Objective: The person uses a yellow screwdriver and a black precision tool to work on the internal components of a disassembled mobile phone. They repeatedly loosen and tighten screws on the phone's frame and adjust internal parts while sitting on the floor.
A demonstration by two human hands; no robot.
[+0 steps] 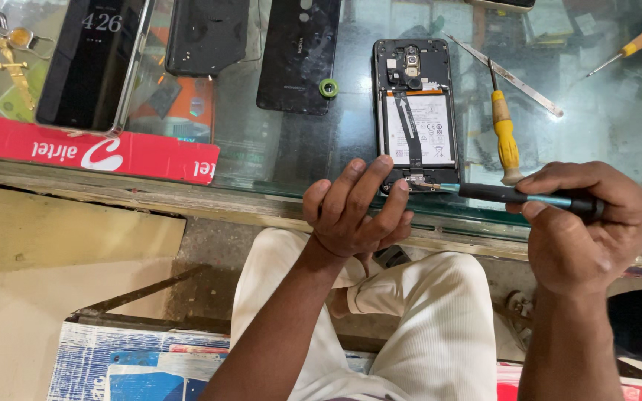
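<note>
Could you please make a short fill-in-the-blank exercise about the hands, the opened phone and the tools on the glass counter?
1. The right hand holds a dark ____ whose tip meets the bottom edge of the opened phone.
2. The left hand steadies the phone at its ____ edge.
3. The screwdriver lying right of the phone has a ____ handle.
4. The small ring left of the phone is ____.

Missing words: screwdriver; bottom; yellow; green

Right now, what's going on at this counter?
A seated person works on an opened phone lying back-up on a glass counter. The left hand steadies its bottom edge while the right hand holds a dark screwdriver, tip at the phone's lower end. A yellow-handled screwdriver lies beside it.
</note>
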